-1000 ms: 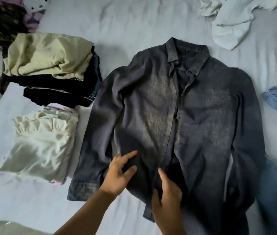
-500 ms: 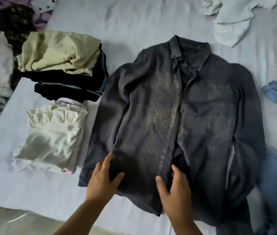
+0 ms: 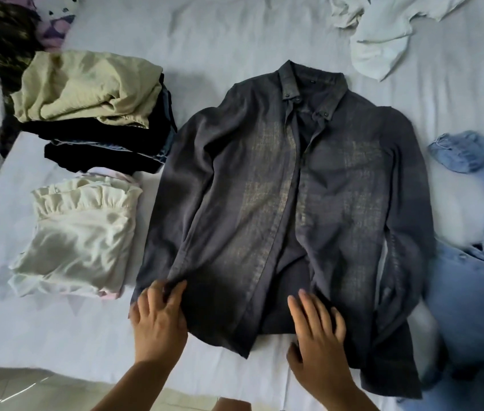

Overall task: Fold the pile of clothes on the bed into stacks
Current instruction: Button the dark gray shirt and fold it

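The bed [image 3: 235, 34], under a pale wrinkled sheet, carries a dark button-up shirt [image 3: 294, 188] spread flat in its middle, hem at the near edge. Toward the left edge sit a stack topped by an olive garment [image 3: 86, 87] and, nearer, a folded cream ruffled top [image 3: 77, 235]. White clothes [image 3: 383, 46] lie at the far edge, blue denim [image 3: 478, 262] along the right edge

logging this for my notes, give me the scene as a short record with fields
garment in work: dark grey shirt, spread flat, front up, placket open
left hand: fingers pinch the shirt's lower left hem
right hand: flat on the lower front
folded stacks: olive-topped stack; white ruffled stack
unfolded: blue denim garment; white garment
surface: bed sheet
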### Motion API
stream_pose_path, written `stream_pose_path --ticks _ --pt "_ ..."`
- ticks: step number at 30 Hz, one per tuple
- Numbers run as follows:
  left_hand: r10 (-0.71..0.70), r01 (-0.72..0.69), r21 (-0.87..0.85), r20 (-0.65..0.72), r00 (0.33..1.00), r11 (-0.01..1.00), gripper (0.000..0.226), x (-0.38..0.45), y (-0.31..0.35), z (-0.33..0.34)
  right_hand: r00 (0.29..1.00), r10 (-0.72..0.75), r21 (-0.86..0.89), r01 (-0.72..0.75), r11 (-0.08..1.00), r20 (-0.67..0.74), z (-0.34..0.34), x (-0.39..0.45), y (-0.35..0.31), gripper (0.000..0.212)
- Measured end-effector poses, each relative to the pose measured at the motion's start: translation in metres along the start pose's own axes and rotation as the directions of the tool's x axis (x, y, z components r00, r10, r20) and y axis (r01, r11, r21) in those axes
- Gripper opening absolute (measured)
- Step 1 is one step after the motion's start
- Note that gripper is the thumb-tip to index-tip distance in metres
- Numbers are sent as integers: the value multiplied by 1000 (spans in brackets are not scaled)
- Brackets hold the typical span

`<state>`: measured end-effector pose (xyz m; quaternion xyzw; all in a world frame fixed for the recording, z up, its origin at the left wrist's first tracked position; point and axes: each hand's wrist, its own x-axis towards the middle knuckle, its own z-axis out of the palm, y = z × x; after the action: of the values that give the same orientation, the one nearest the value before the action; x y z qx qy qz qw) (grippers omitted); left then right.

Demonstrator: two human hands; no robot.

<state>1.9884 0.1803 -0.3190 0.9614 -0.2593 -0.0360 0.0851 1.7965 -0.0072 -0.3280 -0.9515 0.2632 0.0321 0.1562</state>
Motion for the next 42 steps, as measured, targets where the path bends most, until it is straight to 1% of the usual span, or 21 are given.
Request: stream_pose_path --ticks 2,4,7,10,13,15,17,18,20,21,22,24,26,28,30,31,33,36,39,40,42 --pt "173 -176 -73 -45 984 982 38 -4 19 2 999 21 19 -20 1000 -25 -6 -17 12 85" --pt "339 -333 -176 3 941 926 34 -11 43 7 990 136 41 -135 990 -35 -10 -33 24 91" --pt "479 -438 -288 90 873 852 32 -19 75 23 970 242 11 -242 970 -5 -11 -51 36 94" --pt "576 -504 -309 223 786 807 40 -25 108 36 957 286 -45 -288 957 -40 -9 -55 48 82" --pt "544 -520 -183 427 722 834 64 -28 123 50 950 311 -94 -312 945 -32 -4 -50 65 73" --pt "519 -515 -133 413 748 847 69 -26 124 57 970 241 -136 -244 960 -41 0 -46 78 73" --pt "523 -506 -143 333 784 851 57 -22 128 62 991 129 -168 -135 976 -46 3 -42 95 82" --pt "514 -488 -163 295 805 857 49 -20 131 63 996 67 -183 -76 980 -50 -1 -38 103 77" --pt "505 -454 -229 277 818 861 38 -13 136 56 994 -51 -183 32 983 -98 -15 -27 117 40" --pt "515 -448 -268 292 806 853 37 -13 139 51 991 -80 -169 61 984 -111 -23 -25 124 21" --pt "540 -461 -299 291 790 836 35 -15 139 48 990 -94 -167 75 983 -105 -32 -24 131 15" --pt "594 -468 -377 373 713 799 28 -26 139 40 993 -113 -196 107 975 -19 -46 -30 146 19" --pt "592 -460 -373 489 641 806 37 -37 141 32 988 -115 -232 135 963 100 -54 -41 158 12" --pt "493 -397 -300 632 598 867 49 -43 138 28 973 -67 -257 124 958 221 -57 -51 164 12" --pt "390 -280 -277 731 559 919 43 -40 143 24 968 -40 -259 106 960 247 -57 -52 161 19" --pt "362 -214 -292 734 575 932 34 -37 149 23 970 -37 -241 97 966 240 -60 -50 155 21" --pt "258 28 -349 742 619 937 16 -34 164 24 969 -43 -189 90 978 242 -59 -44 141 22" --pt "72 369 -393 761 644 842 25 -35 196 33 973 -47 -129 78 989 225 -53 -34 120 26" --pt "-93 447 -382 668 738 809 26 -38 220 40 964 36 -110 -7 994 263 -54 -26 100 61" --pt "-118 457 -424 619 776 782 23 -38 223 38 966 63 -86 -43 995 251 -52 -24 99 64" --pt "-113 369 -471 487 866 801 21 -36 223 26 956 72 -56 -59 997 284 -54 -23 92 50"
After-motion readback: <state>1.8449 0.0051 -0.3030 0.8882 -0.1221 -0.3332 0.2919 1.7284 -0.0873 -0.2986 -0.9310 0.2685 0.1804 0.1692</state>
